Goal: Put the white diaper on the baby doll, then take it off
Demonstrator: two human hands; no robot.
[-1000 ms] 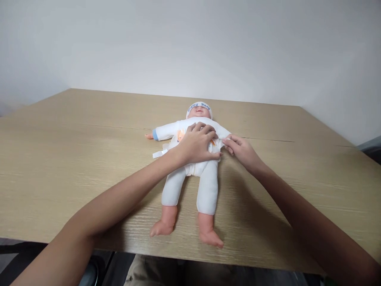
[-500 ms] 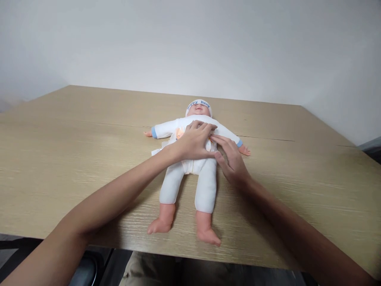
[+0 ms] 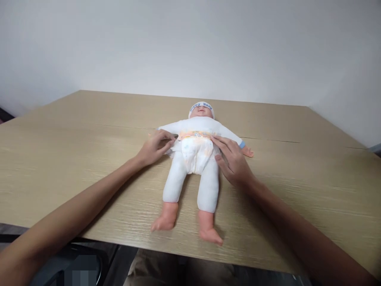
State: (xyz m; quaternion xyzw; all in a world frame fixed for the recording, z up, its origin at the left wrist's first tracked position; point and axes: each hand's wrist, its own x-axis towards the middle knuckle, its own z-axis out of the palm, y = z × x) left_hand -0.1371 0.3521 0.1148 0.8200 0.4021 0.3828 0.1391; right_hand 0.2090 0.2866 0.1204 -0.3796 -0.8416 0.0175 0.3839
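Note:
A baby doll lies on its back on the table, its feet toward me. A white diaper with an orange patterned waistband covers its hips and belly over the white suit. At the diaper's left side, my left hand has its thumb and fingers curled together at the loose white side wing; the exact pinch point is partly hidden. My right hand rests against the right side of the diaper, fingers stretched out, with fingertips on the end of the waistband.
The wooden table extends around the doll, with a thin seam across it behind the hands. A pale wall stands beyond the far edge. Below the front edge are my legs and a dark chair-like object.
My left hand has moved left from across the doll's belly to the diaper's left side, uncovering the waistband. My right hand has stayed on the right side. The view has shifted slightly.

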